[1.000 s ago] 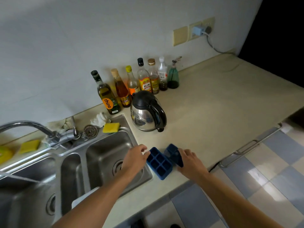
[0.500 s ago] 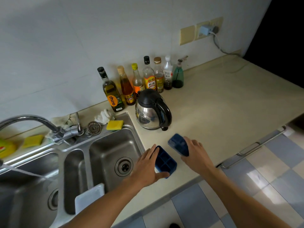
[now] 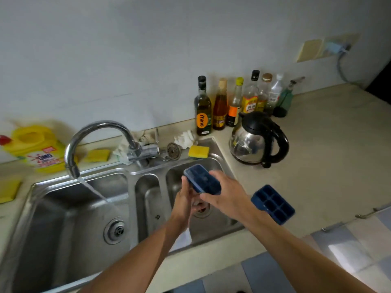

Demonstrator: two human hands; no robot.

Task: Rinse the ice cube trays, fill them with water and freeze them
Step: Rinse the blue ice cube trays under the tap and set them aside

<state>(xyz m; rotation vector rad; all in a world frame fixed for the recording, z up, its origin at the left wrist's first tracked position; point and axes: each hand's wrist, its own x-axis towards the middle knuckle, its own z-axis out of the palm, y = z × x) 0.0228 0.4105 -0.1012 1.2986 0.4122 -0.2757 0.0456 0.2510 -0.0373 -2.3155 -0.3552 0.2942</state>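
I've lifted one blue ice cube tray (image 3: 202,181) over the sink (image 3: 220,163), both hands (image 3: 227,192) gripping it; the other tray (image 3: 273,204) waits on the desk (image 3: 330,166).

The countertop (image 3: 330,166) lay bare and open right of the kettle (image 3: 257,140), which stood near the right basin (image 3: 213,163), with a row of bottles (image 3: 239,104) closing the wall side behind it. An ice cube tray (image 3: 273,204) sat on the front counter edge just right of that basin. The faucet (image 3: 93,140) arched over the left basin (image 3: 69,225), its running water (image 3: 95,191) crossing that otherwise open bowl.
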